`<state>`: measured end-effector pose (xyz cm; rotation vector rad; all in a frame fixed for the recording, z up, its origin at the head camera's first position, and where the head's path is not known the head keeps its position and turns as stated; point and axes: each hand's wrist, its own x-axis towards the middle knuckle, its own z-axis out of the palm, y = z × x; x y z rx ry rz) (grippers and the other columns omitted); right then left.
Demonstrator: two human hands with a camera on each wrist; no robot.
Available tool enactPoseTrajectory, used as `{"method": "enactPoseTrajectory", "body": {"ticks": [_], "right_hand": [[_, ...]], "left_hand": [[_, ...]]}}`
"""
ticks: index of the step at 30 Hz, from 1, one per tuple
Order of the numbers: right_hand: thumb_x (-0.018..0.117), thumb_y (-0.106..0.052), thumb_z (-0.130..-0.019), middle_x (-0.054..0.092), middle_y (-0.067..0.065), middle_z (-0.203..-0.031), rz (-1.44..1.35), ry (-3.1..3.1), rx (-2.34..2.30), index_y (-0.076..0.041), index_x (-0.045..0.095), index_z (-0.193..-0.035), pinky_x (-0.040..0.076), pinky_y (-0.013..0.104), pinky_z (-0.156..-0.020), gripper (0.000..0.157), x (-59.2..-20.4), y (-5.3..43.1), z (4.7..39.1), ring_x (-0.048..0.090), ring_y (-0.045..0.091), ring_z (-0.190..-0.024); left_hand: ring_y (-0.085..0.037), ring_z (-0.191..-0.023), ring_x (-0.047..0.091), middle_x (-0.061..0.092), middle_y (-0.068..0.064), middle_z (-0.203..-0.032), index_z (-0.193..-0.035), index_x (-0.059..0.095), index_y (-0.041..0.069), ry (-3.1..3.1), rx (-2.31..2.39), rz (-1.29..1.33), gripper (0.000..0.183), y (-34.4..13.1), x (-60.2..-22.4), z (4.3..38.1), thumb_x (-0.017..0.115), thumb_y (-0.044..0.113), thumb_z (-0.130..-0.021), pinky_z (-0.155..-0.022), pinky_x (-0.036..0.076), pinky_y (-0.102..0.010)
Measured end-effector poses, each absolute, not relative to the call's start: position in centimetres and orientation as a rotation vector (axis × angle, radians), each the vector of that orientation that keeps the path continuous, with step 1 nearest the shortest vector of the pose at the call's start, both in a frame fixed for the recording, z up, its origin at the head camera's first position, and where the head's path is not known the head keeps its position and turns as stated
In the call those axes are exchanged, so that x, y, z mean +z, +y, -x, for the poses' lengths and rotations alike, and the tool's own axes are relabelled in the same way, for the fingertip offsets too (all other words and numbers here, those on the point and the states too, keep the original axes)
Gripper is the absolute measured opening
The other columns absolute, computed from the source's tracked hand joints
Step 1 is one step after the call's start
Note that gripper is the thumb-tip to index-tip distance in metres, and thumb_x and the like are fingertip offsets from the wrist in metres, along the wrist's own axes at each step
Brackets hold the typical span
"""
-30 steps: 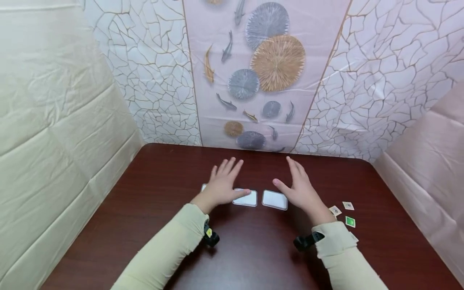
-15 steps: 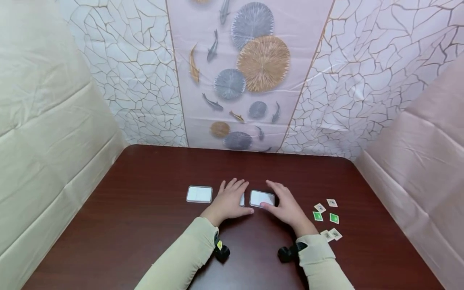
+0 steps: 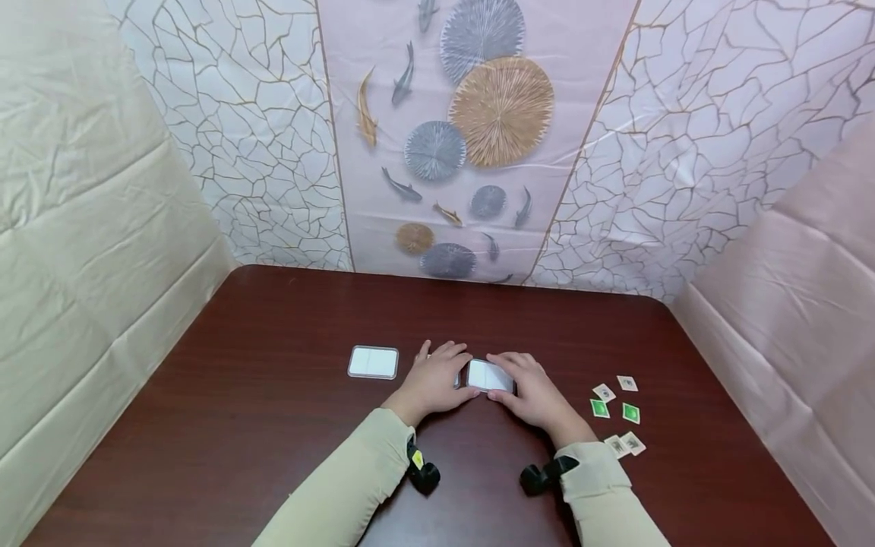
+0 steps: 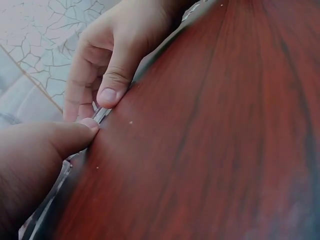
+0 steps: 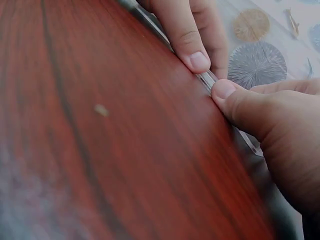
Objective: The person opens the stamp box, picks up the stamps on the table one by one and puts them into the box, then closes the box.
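Note:
A flat white rectangular case with a clear rim lies on the dark red table between the two hands. My left hand holds its left end, thumb at the near edge and fingers at the far edge. My right hand holds the right end in the same manner. In the left wrist view the left thumb presses on the clear edge. The right thumb is close beside it in the right wrist view. Beneath the left hand a second such case is mostly hidden.
Further left lies a third white case. Several small square tiles are scattered to the right, among them green tiles and pale printed tiles. A patterned cloth hangs behind the table's far edge.
Both hands have come down from above the table and closed in on the right-hand case, one at each end. The leftmost case has come out from behind the left hand.

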<state>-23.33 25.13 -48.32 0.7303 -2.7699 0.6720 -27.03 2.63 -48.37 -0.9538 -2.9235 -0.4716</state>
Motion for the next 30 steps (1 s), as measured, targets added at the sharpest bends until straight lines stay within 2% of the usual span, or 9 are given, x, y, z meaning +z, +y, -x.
{"method": "enactPoseTrajectory", "body": {"ticks": [5,13,24,30], "right_hand": [[0.078,-0.027,-0.089,0.06,0.013,-0.132,-0.755,-2.738,0.674,-0.006,0.061,-0.138,0.044,0.054,-0.102,0.056,-48.34,25.16,23.37,0.05,0.034,-0.124],[0.079,-0.023,-0.088,0.062,0.01,-0.127,-0.776,-2.691,0.764,-0.008,0.069,-0.129,0.045,0.052,-0.098,0.044,-49.15,25.31,23.48,0.052,0.031,-0.119],[0.078,-0.019,-0.088,0.062,0.01,-0.126,-0.776,-2.653,0.824,-0.008,0.07,-0.126,0.046,0.052,-0.096,0.041,-48.96,25.23,23.35,0.052,0.03,-0.117],[0.079,-0.013,-0.086,0.062,0.013,-0.127,-0.739,-2.532,0.907,-0.007,0.07,-0.126,0.042,0.051,-0.096,0.041,-49.09,25.49,23.54,0.052,0.032,-0.117]], "left_hand": [[-0.021,-0.148,0.035,0.046,0.0,-0.155,-0.144,0.056,0.018,-2.897,-0.465,0.95,0.067,2.75,-48.25,27.02,0.063,0.059,-0.092,-0.121,0.015,-0.057],[-0.019,-0.144,0.04,0.054,0.001,-0.148,-0.14,0.06,0.017,-2.857,-0.447,0.965,0.068,2.66,-48.56,27.15,0.067,0.061,-0.089,-0.119,0.018,-0.059],[-0.02,-0.142,0.043,0.056,0.0,-0.144,-0.139,0.06,0.015,-2.844,-0.437,0.947,0.069,2.7,-48.62,27.36,0.068,0.061,-0.088,-0.118,0.02,-0.06],[-0.02,-0.144,0.041,0.056,0.002,-0.145,-0.137,0.061,0.018,-2.856,-0.451,0.933,0.066,2.66,-48.71,27.24,0.067,0.061,-0.087,-0.118,0.019,-0.06]]}}
